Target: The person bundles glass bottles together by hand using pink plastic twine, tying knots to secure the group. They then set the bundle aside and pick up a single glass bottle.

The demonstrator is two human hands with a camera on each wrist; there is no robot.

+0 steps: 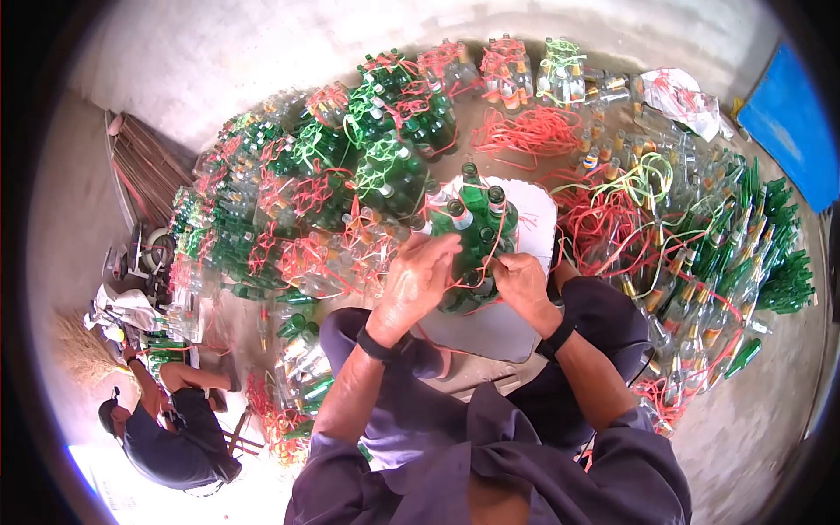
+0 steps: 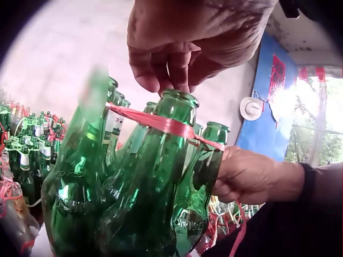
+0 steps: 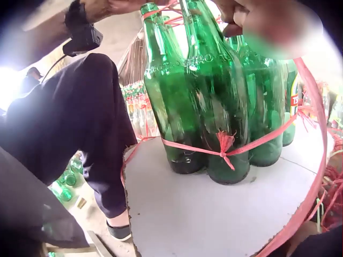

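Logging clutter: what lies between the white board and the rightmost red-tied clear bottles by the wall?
A loose heap of red strapping on the floor, seen in the head view.

Bright daylight glare lower left; edges fisheye-warped; wrist views part-blurred.

Green bottles [image 3: 222, 107] stand banded — on a white board [image 3: 182, 214].

Glossy, smooth green glass bottles [image 3: 214, 101] — pink plastic ribbon [image 3: 260, 142], shiny — matt white board [image 3: 187, 214].
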